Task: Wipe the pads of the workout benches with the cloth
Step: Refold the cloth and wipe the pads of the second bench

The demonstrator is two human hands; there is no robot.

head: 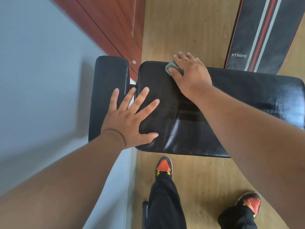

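Head view: left hand (130, 119) flat, fingers spread, on bench pad (239, 103) near its left end. Right hand (189, 73) presses green cloth (171, 67) onto pad's far edge, thumb on cloth, fingers over edge. Small pad (109, 90) just left.

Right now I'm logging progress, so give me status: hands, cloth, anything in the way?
Left hand flat on long pad. Right hand pressing cloth at far edge. Nothing in the way.
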